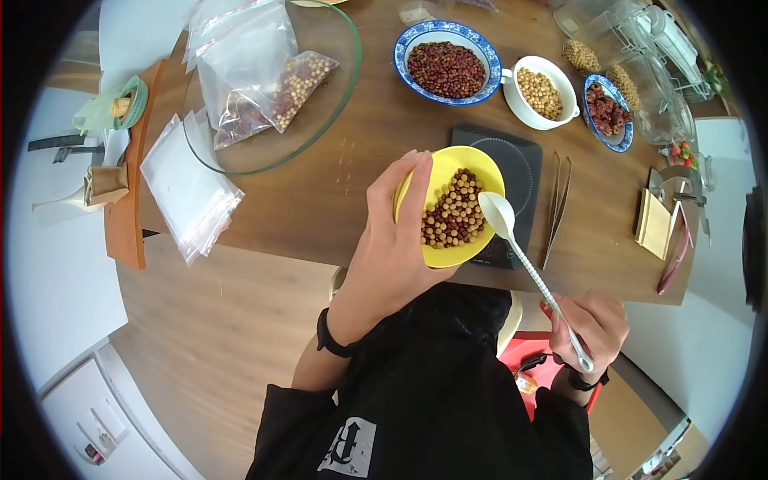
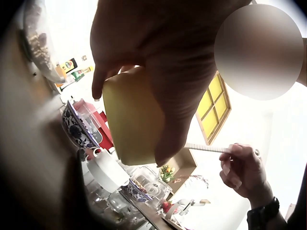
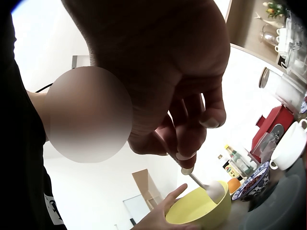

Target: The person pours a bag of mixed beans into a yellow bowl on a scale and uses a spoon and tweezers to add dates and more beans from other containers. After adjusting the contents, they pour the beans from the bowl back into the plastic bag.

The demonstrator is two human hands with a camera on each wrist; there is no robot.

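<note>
In the head view a yellow bowl (image 1: 434, 254) holds mixed tan beans and dark red beans (image 1: 456, 210). My left hand (image 1: 392, 240) grips it from the left, thumb and fingers round its wall, and holds it tilted above the black cooktop (image 1: 524, 172). A white long-handled spoon (image 1: 498, 214) has its head at the bowl's right edge. Its handle is pinched in my right hand (image 1: 590, 326). The left wrist view shows the bowl's side (image 2: 132, 120) within the left hand (image 2: 158, 62). In the right wrist view the spoon's head (image 3: 216, 191) is at the bowl's rim.
Along the back stand a blue-and-white bowl of dark red beans (image 1: 485, 90), a white cup of tan beans (image 1: 520, 112) and a small patterned bowl (image 1: 614, 144). Tongs (image 1: 558, 212) lie right of the cooktop. Left are a glass dish (image 1: 352, 72) with filled bags and flat plastic bags (image 1: 188, 184).
</note>
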